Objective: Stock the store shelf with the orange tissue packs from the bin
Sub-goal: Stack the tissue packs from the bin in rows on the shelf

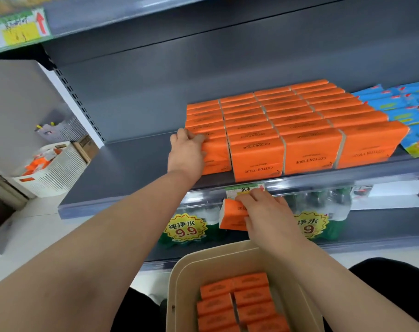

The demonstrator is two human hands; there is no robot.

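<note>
Several orange tissue packs (287,125) stand in tight rows on the grey shelf (122,168), stacked two high. My left hand (187,152) grips the leftmost front orange pack (215,154) from its left side, on the shelf. Below the shelf's front edge, my right hand (266,212) holds one orange tissue pack (232,214) in the air, above the beige bin (187,283). More orange packs (242,303) lie inside the bin at the bottom of the view.
Blue packets (407,109) sit to the right of the orange rows. The shelf's left half is bare. Bottled water with yellow 9.9 price tags (185,227) fills the lower shelf. A white slatted basket (55,168) with orange items stands on the floor at left.
</note>
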